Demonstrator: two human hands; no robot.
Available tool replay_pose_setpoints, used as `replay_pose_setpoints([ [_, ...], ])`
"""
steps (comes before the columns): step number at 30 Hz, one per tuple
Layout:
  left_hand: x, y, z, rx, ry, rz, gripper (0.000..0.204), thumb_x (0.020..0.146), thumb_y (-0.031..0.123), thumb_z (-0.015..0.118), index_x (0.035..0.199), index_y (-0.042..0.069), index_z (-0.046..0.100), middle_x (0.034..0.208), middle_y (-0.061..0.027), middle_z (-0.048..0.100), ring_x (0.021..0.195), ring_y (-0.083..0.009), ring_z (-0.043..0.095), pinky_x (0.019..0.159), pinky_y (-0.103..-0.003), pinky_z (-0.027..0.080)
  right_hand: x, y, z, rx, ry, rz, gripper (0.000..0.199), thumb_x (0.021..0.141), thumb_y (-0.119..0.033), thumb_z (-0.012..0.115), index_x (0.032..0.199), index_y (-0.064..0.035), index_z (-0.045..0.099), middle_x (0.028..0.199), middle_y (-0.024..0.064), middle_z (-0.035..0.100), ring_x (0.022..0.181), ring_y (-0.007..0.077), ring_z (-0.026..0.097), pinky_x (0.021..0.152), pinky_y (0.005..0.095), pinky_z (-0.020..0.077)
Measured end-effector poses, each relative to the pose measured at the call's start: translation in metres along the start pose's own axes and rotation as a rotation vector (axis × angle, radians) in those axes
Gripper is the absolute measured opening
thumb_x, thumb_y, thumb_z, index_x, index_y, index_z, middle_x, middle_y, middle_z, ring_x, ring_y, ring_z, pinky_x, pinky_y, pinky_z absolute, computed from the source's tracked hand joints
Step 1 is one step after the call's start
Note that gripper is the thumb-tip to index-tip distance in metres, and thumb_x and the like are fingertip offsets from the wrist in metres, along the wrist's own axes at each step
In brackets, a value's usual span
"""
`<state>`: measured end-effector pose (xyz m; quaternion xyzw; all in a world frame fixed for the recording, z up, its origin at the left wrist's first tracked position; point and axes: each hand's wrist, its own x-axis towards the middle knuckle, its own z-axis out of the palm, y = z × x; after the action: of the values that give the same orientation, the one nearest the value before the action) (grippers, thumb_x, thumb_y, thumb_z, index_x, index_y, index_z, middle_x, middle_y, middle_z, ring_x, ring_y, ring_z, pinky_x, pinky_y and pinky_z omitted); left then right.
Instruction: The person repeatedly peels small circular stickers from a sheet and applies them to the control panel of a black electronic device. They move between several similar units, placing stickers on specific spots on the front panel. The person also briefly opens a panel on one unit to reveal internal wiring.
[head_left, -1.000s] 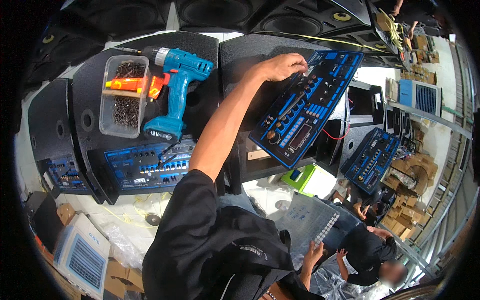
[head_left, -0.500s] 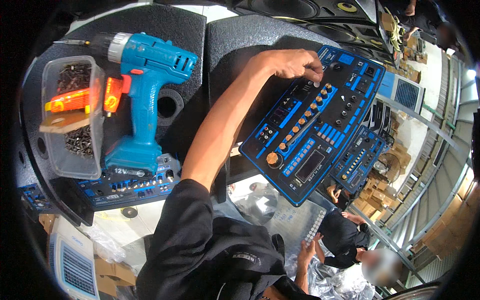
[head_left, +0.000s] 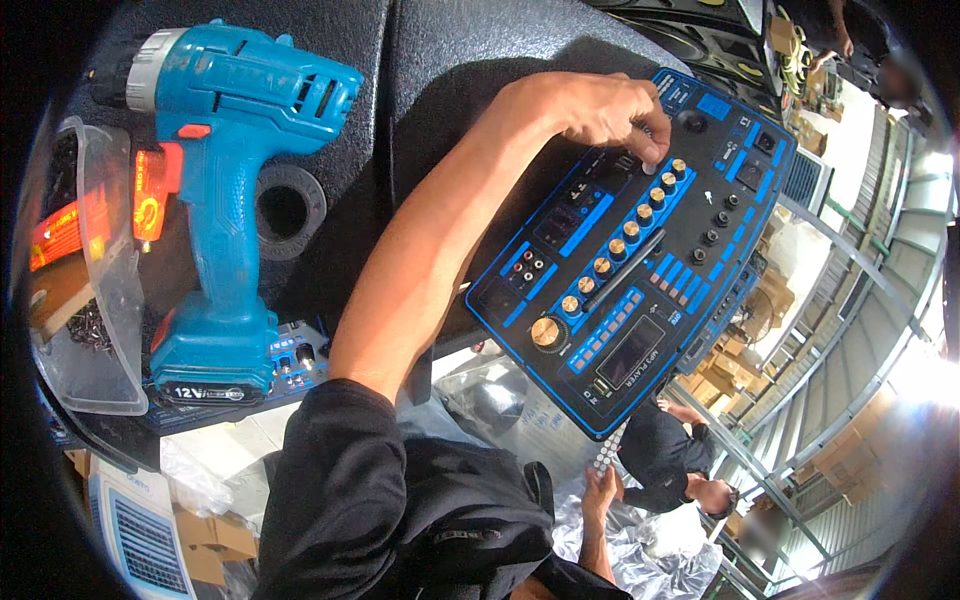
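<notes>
My left hand (head_left: 625, 115) reaches across to a black-and-blue amplifier control panel (head_left: 690, 260). Its fingers are pinched on a small pale round piece (head_left: 650, 168) at the far end of a row of gold-topped knobs (head_left: 616, 247). A black rod-like thing (head_left: 625, 268) lies beside that row. Lower down, my right hand (head_left: 599, 487) grips a sheet with several pale round dots, probably stickers (head_left: 607, 452). The panel hides part of that sheet. To the left, a teal cordless drill (head_left: 225, 220) rests on a black speaker cabinet (head_left: 345, 130).
Beside the drill stands a clear plastic tub (head_left: 115, 340) with dark screws and orange packets. Under the drill's battery, another control panel (head_left: 300, 365) shows. A person in black (head_left: 660, 450) works at lower right, near plastic wrapping (head_left: 665, 530). Cardboard boxes (head_left: 215, 540) stand at lower left.
The view has shifted, so the drill and tub sit further left and look larger. My left hand stays at the same end of the knob row, and my right hand still holds the sheet.
</notes>
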<state>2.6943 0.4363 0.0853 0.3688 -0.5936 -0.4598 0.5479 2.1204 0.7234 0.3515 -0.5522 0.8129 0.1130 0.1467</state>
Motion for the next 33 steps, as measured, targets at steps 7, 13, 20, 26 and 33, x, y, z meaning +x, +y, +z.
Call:
replay_pose_setpoints([
  [7, -0.001, 0.004, 0.002, -0.001, 0.02, -0.039, 0.027, 0.087, 0.035, 0.068, 0.1, 0.012, 0.071, 0.112, -0.0064, 0.059, 0.117, -0.0276, 0.053, 0.102, -0.042, 0.04, 0.002, -0.007, 0.005, 0.039, 0.002, 0.112, 0.022, 0.089, -0.007, 0.067, 0.108, -0.0018, 0.057, 0.096, 0.0011, 0.058, 0.09, 0.0107, 0.051, 0.08, 0.0256, 0.0413],
  [13, -0.002, 0.008, 0.0, 0.005, 0.015, -0.053, 0.025, 0.086, 0.034, 0.069, 0.098, 0.012, 0.071, 0.112, -0.0061, 0.06, 0.117, -0.0275, 0.053, 0.102, -0.042, 0.041, 0.002, -0.012, 0.012, 0.0, 0.054, -0.105, 0.024, 0.089, -0.015, 0.065, 0.101, 0.0037, 0.056, 0.083, 0.0076, 0.061, 0.076, 0.0158, 0.052, 0.069, 0.0322, 0.0443],
  [20, -0.003, 0.006, 0.002, 0.013, 0.045, -0.029, 0.024, 0.085, 0.033, 0.07, 0.097, 0.012, 0.072, 0.111, -0.0061, 0.06, 0.116, -0.0279, 0.053, 0.102, -0.042, 0.04, 0.003, -0.005, 0.011, -0.068, 0.046, -0.079, 0.02, 0.087, -0.014, 0.067, 0.089, -0.0009, 0.052, 0.071, 0.0047, 0.053, 0.069, 0.013, 0.045, 0.061, 0.0333, 0.04],
  [26, -0.003, 0.012, 0.002, 0.032, 0.06, -0.062, 0.023, 0.084, 0.031, 0.072, 0.095, 0.012, 0.072, 0.112, -0.0059, 0.06, 0.117, -0.0276, 0.054, 0.102, -0.041, 0.04, 0.006, 0.016, 0.018, 0.01, 0.027, -0.079, 0.021, 0.087, -0.014, 0.068, 0.088, -0.0004, 0.051, 0.071, 0.0036, 0.05, 0.069, 0.0119, 0.042, 0.06, 0.0312, 0.0385],
  [33, -0.001, 0.006, 0.005, -0.01, 0.066, -0.071, 0.022, 0.081, 0.03, 0.075, 0.092, 0.011, 0.071, 0.112, -0.0045, 0.06, 0.116, -0.0257, 0.055, 0.103, -0.04, 0.04, 0.002, 0.005, 0.023, 0.045, 0.02, -0.075, 0.019, 0.089, -0.014, 0.067, 0.091, 0.0005, 0.054, 0.076, 0.0029, 0.055, 0.071, 0.011, 0.045, 0.063, 0.0297, 0.0408],
])
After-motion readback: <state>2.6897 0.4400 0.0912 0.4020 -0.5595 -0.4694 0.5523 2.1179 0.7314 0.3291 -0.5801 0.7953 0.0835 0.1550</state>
